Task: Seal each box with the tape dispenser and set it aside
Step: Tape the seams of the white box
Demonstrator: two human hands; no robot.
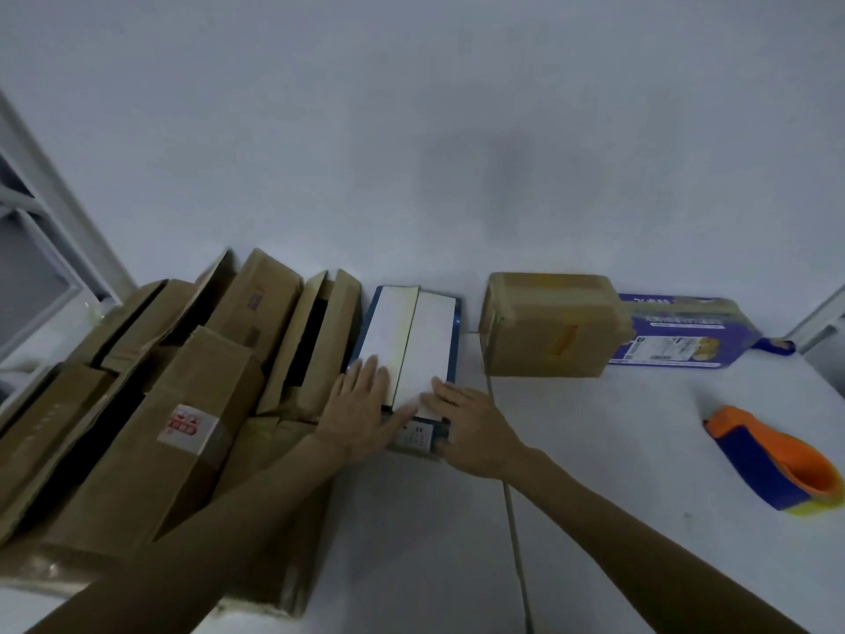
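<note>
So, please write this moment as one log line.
left hand pressing blue box flap | right hand pressing other flap | dispenser untouched

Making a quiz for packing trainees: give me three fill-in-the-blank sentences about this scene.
The left hand and right hand rest on the ____ flaps of the blue box.
The tape dispenser lies to the ____ of both hands.
The open brown boxes sit on the person's ____.
Missing words: white, right, left.

Dim, bluish light (soft blur throughout); wide-angle bending at edges.
</note>
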